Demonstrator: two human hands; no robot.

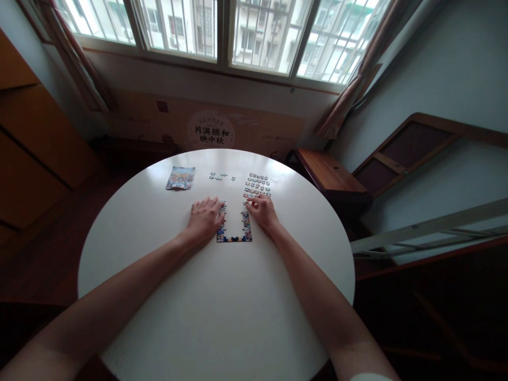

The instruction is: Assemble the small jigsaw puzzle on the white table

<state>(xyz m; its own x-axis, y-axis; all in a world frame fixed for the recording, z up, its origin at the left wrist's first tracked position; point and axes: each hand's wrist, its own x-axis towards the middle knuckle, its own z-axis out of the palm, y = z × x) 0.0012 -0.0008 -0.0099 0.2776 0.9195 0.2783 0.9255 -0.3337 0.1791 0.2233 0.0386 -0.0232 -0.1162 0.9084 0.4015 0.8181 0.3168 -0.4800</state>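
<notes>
Partly hidden puzzle border (pattern indistinct), left hand overlapping.

Colour is being set against white!
Mixed colours are being shown by the puzzle border, dark blue along its lower edge; blue and orange are being carried by the picture sheet, plain white by the tabletop.

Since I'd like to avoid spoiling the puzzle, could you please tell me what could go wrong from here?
The left hand lies over the left side of the puzzle frame, so a shift might pull it apart. The right hand is close to the near rows of loose pieces, so a sweep could scatter them.
</notes>
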